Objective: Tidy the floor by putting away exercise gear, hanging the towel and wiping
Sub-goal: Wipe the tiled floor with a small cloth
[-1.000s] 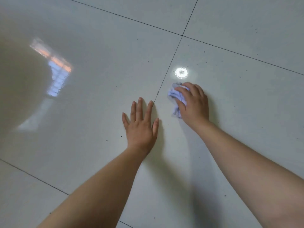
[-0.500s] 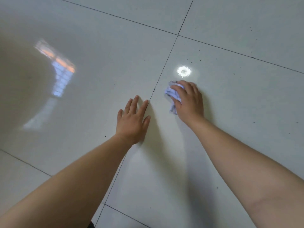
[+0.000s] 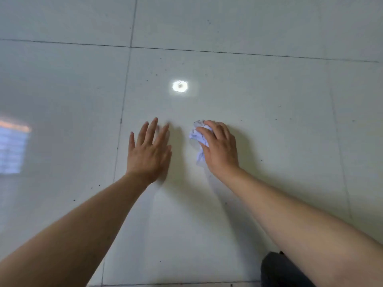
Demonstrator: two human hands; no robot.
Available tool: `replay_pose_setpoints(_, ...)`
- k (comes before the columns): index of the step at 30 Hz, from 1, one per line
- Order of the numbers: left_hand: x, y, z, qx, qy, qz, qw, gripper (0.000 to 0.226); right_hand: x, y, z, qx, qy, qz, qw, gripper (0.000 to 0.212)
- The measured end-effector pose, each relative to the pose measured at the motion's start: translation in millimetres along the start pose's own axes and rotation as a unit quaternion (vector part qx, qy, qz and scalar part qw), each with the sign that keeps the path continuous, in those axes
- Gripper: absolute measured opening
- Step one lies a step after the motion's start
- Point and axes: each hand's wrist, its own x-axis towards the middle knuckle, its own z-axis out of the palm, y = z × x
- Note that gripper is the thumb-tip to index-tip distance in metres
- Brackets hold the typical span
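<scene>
A crumpled white tissue (image 3: pixel 198 139) lies on the glossy white tile floor (image 3: pixel 269 121). My right hand (image 3: pixel 220 150) grips it, fingers curled over the wad and pressing it down on the tile. Most of the tissue is hidden under the palm. My left hand (image 3: pixel 149 150) lies just left of it, fingers straight and spread, palm down at the floor, slightly blurred. The two hands are a short gap apart.
Small dark specks dot the tiles around the hands. A bright round lamp reflection (image 3: pixel 179 86) shines on the floor beyond the hands, and a window reflection (image 3: pixel 12 150) at the left. A dark clothed knee (image 3: pixel 279 270) shows at the bottom right. Grout lines cross the floor.
The view has swung so the grout lines now run straight. My left hand has shifted from the grout line onto the same tile as the right hand. The right hand still holds the tissue.
</scene>
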Motion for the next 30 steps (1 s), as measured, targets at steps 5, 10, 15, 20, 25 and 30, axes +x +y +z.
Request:
replay_pose_setpoints(5,31,74,17,-0.022,-0.013,0.119,0.993,0.068,-59,36,-29,-0.013,0.017,0.141,0.990,0.051)
replay_pose_setpoints(10,32,129,35,0.015,-0.025,0.220,0.975,0.064,-96,67,-48,-0.044,0.040,0.226,0.972,0.048)
replay_pose_setpoints(15,28,140,49,0.045,-0.012,0.210,0.977,0.059,-117,92,-42,-0.066,0.073,0.179,0.979,0.033)
replay_pose_setpoints(20,27,144,46,0.056,-0.011,0.202,0.978,0.059,-107,107,-47,-0.052,0.073,0.234,0.968,0.048)
replay_pose_setpoints(25,26,151,39,0.072,-0.019,0.200,0.977,0.062,-117,101,-50,-0.059,0.055,0.172,0.982,0.036)
replay_pose_setpoints(30,21,155,36,0.111,-0.019,0.197,0.974,0.061,-158,115,-54,-0.054,0.074,0.143,0.985,0.033)
